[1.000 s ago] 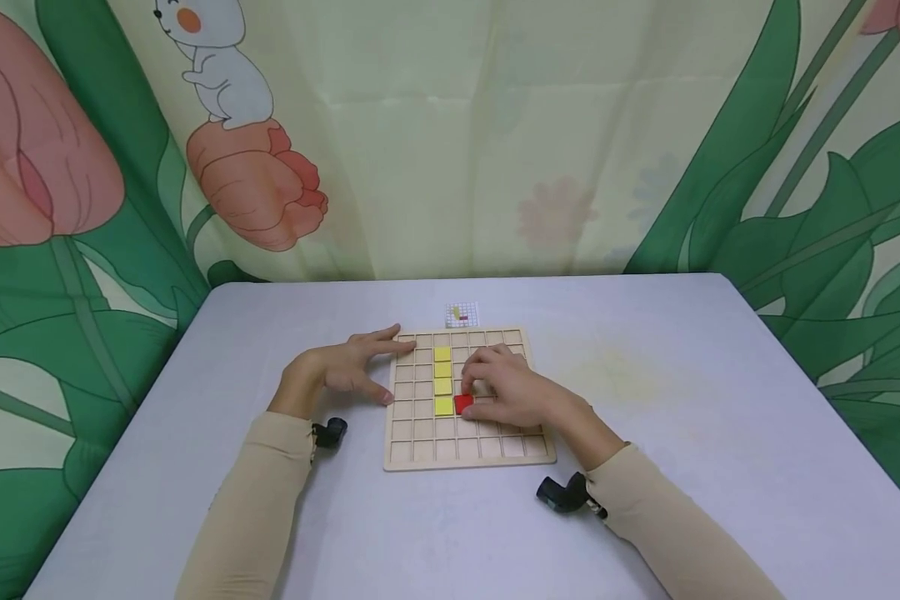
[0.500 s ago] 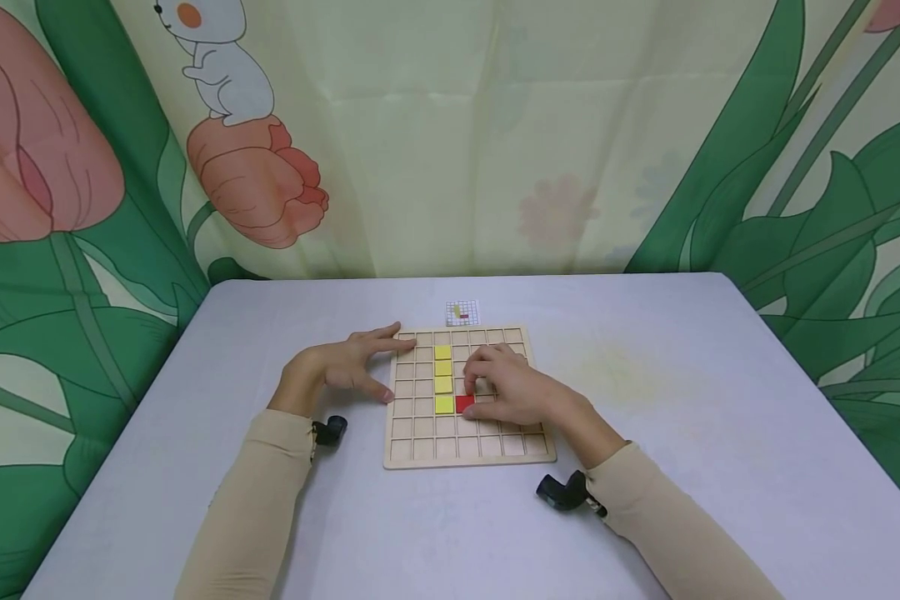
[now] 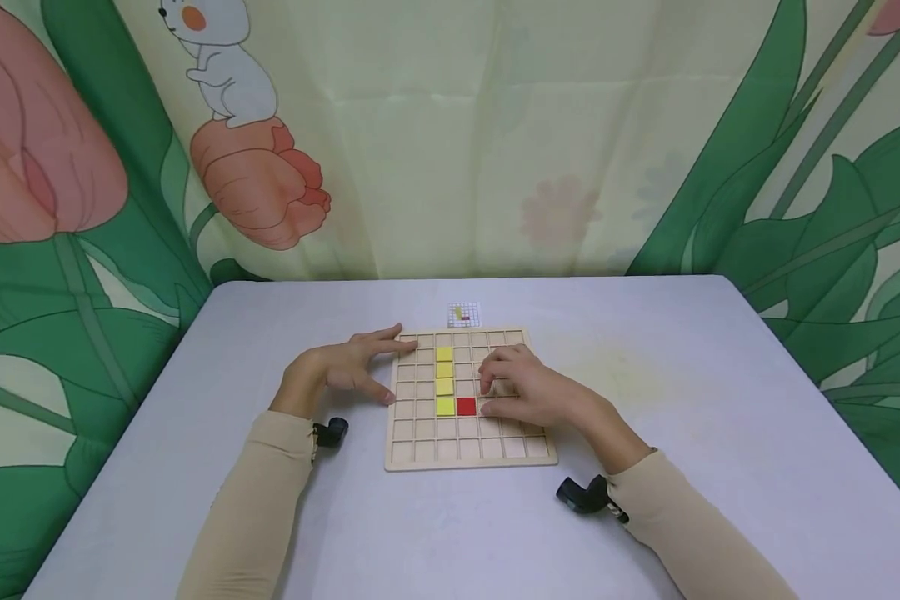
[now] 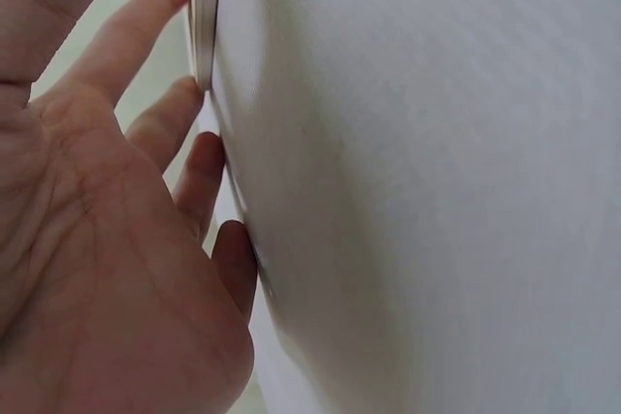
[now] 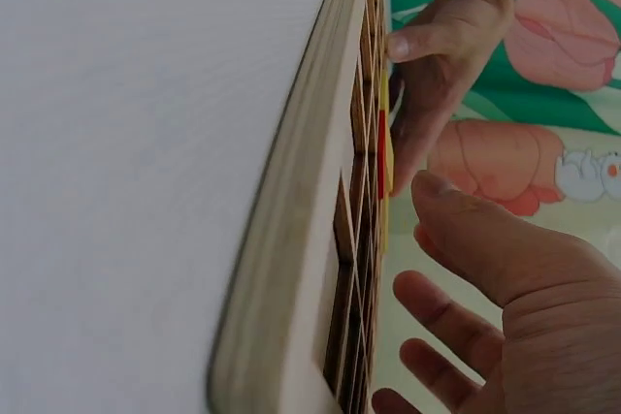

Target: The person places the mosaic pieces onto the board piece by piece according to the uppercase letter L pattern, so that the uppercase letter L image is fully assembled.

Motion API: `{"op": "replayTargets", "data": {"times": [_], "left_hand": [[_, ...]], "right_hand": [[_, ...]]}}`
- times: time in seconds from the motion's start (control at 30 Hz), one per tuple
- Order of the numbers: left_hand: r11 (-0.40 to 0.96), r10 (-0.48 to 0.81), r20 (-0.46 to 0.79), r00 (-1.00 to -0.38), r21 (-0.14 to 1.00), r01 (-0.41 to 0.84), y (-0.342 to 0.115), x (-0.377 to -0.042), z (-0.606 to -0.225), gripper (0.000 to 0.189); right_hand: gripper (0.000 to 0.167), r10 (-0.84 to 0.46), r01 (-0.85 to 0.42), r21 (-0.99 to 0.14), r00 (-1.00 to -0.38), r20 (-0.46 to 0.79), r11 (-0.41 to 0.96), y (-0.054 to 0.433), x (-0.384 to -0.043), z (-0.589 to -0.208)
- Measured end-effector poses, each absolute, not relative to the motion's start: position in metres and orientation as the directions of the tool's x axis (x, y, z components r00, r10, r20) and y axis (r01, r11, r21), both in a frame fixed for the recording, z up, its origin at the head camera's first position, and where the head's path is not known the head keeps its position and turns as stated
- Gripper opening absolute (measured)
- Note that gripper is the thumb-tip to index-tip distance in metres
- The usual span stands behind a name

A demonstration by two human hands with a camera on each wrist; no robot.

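Observation:
A wooden grid board [image 3: 420, 454] lies flat on the table. Several yellow square tiles [image 3: 445, 387] form a column in it, and one red square tile [image 3: 467, 407] sits in the cell right of the lowest yellow one. My left hand [image 3: 348, 365] rests with spread fingers at the board's left edge, thumb and fingertips touching the frame; the left wrist view shows its palm beside that edge. Just right of the red tile, my right hand [image 3: 528, 387] hovers over the board with loosely bent fingers. In the right wrist view its thumb [image 5: 456, 215] and fingers are apart, holding nothing.
Behind the board lies a small printed card [image 3: 463, 314] with a grid and yellow and red marks. The white-covered table [image 3: 645, 358] ends at a printed curtain [image 3: 435, 167] at the back. A small black camera is worn at each wrist.
My right hand has let go of the red tile and moved a little to the right, uncovering it in its cell. The left hand has stayed in place.

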State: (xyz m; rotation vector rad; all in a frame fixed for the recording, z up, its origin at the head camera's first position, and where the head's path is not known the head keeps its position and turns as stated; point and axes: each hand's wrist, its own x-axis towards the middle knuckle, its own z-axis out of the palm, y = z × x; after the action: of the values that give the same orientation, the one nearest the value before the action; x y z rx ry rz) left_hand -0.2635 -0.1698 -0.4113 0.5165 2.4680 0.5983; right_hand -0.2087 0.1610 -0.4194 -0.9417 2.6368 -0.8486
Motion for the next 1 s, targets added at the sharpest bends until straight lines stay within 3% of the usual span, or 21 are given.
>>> {"op": "replayTargets", "data": {"times": [0.63,1.0], "left_hand": [[0.822,0.464,-0.416,-0.782,0.531,0.205,-0.168,-0.263,-0.411,0.099],[0.817,0.472,-0.408,-0.781,0.535,0.214,-0.167,-0.262,-0.411,0.1]], "right_hand": [[0.016,-0.606,-0.555,-0.548,-0.788,0.107,0.626,0.223,-0.196,-0.415],[0.03,-0.602,-0.564,-0.527,-0.79,0.119,0.636,0.25,-0.19,-0.415]]}}
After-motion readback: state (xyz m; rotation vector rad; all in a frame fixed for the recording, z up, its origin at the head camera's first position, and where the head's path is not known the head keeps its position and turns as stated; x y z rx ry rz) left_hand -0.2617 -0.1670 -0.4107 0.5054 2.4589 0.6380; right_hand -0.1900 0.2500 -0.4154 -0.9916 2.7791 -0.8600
